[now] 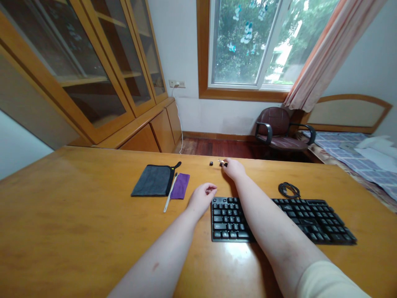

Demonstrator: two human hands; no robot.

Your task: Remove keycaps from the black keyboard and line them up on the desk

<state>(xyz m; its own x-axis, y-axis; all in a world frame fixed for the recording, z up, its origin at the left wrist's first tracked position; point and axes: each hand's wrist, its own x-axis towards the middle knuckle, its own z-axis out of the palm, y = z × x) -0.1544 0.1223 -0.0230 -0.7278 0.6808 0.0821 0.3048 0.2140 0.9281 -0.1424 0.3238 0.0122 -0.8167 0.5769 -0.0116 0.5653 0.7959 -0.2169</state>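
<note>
On the table point(93, 227), a black keyboard point(318, 221) stretches left to right; beside its far left corner, the left hand point(200, 197) curls, contents unclear. Beyond, the right hand point(235, 169), grip unreadable, is nearer the small dark pieces point(211, 163) on its left.

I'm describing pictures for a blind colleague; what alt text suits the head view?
A right hand reaches over a black keyboard to small dark pieces near the far edge of a wooden desk; the left hand is by the keyboard's left end. Farther left lie a purple cloth, slim white tool and grey pouch; a coiled cable lies behind the keyboard.
</note>
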